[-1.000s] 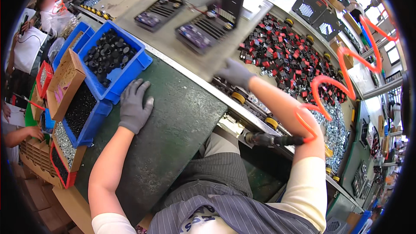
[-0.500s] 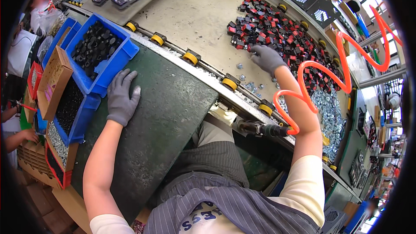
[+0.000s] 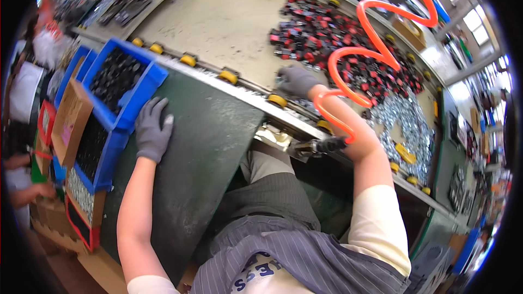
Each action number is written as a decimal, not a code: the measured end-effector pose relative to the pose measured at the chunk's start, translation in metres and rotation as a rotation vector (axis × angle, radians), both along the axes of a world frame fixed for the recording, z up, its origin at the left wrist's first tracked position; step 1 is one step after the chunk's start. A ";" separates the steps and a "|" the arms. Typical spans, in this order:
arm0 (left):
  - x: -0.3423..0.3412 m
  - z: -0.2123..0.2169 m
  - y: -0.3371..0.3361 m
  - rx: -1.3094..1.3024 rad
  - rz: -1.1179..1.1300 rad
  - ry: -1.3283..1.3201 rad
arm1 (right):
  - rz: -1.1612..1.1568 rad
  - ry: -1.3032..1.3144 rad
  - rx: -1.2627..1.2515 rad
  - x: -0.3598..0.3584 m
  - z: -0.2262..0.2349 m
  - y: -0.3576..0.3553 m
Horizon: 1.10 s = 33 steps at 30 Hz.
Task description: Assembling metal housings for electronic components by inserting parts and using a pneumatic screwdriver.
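My left hand [image 3: 152,129], in a grey glove, lies flat with fingers apart on the dark green bench top [image 3: 207,147], right beside a blue bin [image 3: 126,84] full of small black parts. My right hand [image 3: 297,80], also gloved, reaches over the roller rail [image 3: 229,76] to the near edge of a heap of small red and black parts [image 3: 338,49] on the beige table. Its fingers curl down at the pile; whether it holds a part is hidden. An orange coiled air hose [image 3: 354,65] loops over my right forearm.
A pneumatic tool [image 3: 318,146] hangs under the bench by my right elbow. A heap of silver screws [image 3: 406,125] lies right of the red parts. More blue bins and cardboard boxes [image 3: 71,122] stand at the left, where another person's arm [image 3: 22,193] shows.
The tray of black assemblies that passed along the conveyor a second ago has gone out of view. My right hand moved down from the pile's middle to its near edge. My left hand stayed put.
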State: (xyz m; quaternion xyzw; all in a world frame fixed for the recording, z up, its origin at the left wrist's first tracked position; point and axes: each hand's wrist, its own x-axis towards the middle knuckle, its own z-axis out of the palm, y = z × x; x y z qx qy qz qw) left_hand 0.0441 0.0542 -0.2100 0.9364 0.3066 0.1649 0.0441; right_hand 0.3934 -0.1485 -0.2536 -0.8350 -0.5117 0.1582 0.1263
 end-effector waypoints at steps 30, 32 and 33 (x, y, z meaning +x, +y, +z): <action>-0.016 -0.017 0.023 0.035 -0.085 0.015 | -0.564 1.645 1.081 0.092 0.001 -0.241; -0.014 -0.024 0.024 0.035 -0.102 0.026 | -0.679 1.423 1.327 0.093 0.010 -0.330; -0.012 -0.021 0.021 0.037 -0.107 0.035 | -0.535 1.627 1.458 0.096 0.015 -0.379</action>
